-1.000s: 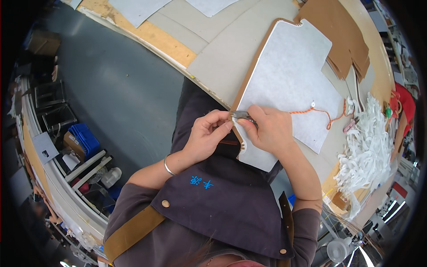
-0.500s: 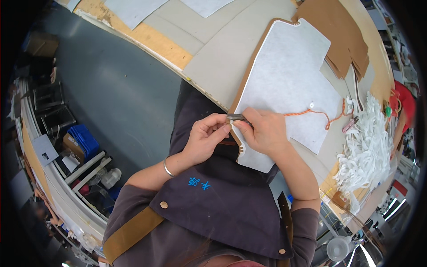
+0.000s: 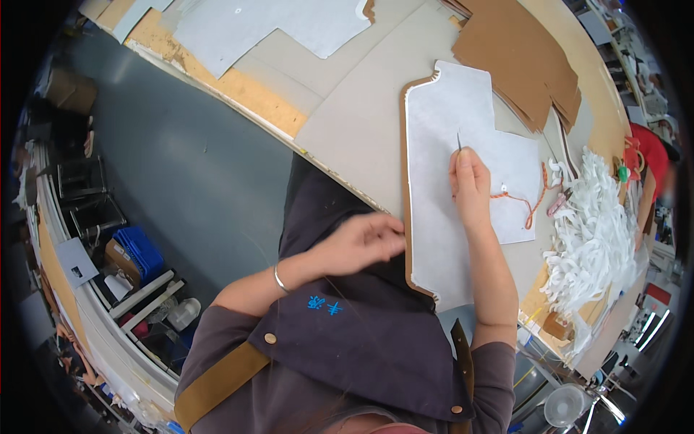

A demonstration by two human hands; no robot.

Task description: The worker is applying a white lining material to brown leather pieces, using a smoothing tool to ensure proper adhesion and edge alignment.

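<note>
A white panel [image 3: 441,217] with a brown edge lies over the table's near edge. My right hand [image 3: 470,181] is closed on a small pointed metal tool [image 3: 459,141], blade upward, above the panel's middle. My left hand [image 3: 369,239] has its fingers loosely curled and apart, slightly blurred, at the panel's left edge, holding nothing I can see; whether the fingertips touch the edge I cannot tell. An orange twisted cord [image 3: 530,213] and a small white button-like piece [image 3: 504,188] rest on the right part of the panel.
The table [image 3: 347,137] also bears white pieces [image 3: 246,43], stacked brown sheets [image 3: 513,58], a pile of white strips [image 3: 585,239] and pink clippers [image 3: 557,204]. A person in red [image 3: 647,166] is at far right. Left, past the floor, stand stools [image 3: 83,181] and blue crates [image 3: 137,253].
My right hand has moved up from the panel's left edge with the tool, now pointing upward. My left hand has let go and shifted right and down. The panel has turned to lie straighter.
</note>
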